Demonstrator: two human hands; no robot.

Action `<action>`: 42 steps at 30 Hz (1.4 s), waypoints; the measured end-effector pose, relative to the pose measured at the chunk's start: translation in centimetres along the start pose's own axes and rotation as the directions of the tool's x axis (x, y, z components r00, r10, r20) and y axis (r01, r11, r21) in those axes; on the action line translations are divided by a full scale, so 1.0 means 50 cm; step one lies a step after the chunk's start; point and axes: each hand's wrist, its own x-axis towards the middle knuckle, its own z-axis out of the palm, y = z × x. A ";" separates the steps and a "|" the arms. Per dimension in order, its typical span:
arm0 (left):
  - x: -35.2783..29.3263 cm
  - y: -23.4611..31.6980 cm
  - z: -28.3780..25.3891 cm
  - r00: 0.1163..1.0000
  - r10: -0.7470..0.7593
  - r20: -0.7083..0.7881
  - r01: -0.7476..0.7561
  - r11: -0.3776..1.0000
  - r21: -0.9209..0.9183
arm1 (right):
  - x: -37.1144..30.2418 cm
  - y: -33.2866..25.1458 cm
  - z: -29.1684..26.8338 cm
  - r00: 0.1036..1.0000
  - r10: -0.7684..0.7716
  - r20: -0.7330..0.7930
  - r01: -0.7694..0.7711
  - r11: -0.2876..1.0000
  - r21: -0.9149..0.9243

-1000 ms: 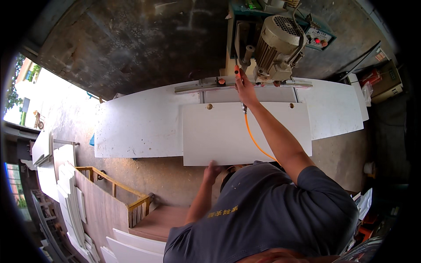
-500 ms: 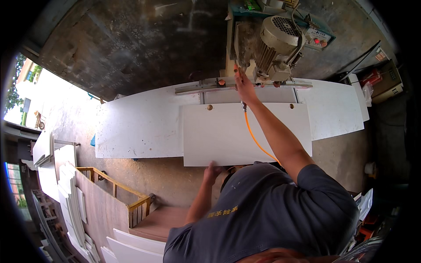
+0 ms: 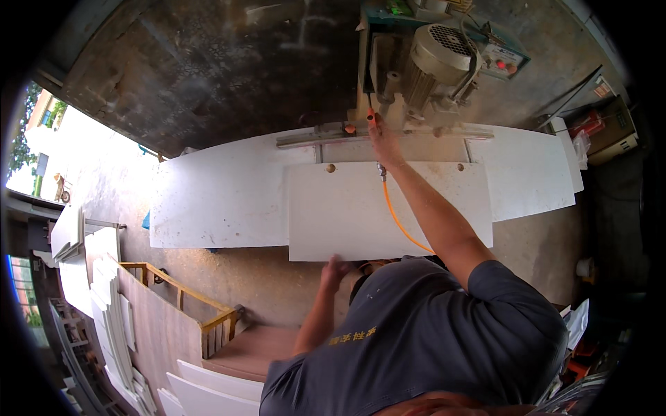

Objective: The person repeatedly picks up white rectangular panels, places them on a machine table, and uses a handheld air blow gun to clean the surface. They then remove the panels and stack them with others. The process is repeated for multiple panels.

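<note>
In my right hand is an orange air blow gun, its thin nozzle pointing away from me toward the machine with a finned motor. An orange air hose runs from the gun's metal fitting back over the panel toward my body. My fingers are wrapped round the gun. At the panel's near edge my left hand grips the white panel; some of its fingers are hidden. Two round holes show along the panel's far edge. Pale dust hazes the space under the motor.
The panel rests on a long white worktable with a metal fence rail along its back. A yellow-framed cart stands at lower left beside stacked white boards. A control box with red lights sits right of the motor.
The blow gun and my right hand have shifted slightly toward me and left. A dust haze now spreads under the motor. My left hand stays at the panel's near edge.
</note>
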 end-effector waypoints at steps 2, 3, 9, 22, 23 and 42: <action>0.002 -0.013 -0.001 1.000 0.020 0.013 -0.020 1.000 -0.009 | -0.009 0.020 -0.007 0.998 0.058 0.023 -0.057 0.997 -0.048; 0.000 -0.015 -0.001 0.999 0.035 0.004 -0.035 0.999 -0.020 | -0.016 0.012 -0.009 0.996 0.086 0.038 -0.083 0.994 -0.066; -0.011 -0.073 -0.008 0.996 0.087 0.023 -0.084 0.989 -0.126 | -0.073 0.008 -0.053 0.998 0.050 0.023 -0.048 0.996 -0.078; -0.166 -0.370 0.014 0.987 0.132 -0.093 -0.137 0.989 -0.048 | -0.171 0.047 -0.245 0.987 -0.078 0.143 0.064 0.992 0.105; -0.183 -0.397 0.034 0.978 0.120 -0.169 -0.126 0.992 -0.024 | -0.165 0.058 -0.257 0.982 -0.073 0.173 0.052 0.991 0.122; -0.390 -0.520 0.142 0.931 0.253 -0.264 -0.172 0.940 0.295 | -0.032 0.277 -0.590 0.971 0.138 0.196 -0.202 0.911 0.359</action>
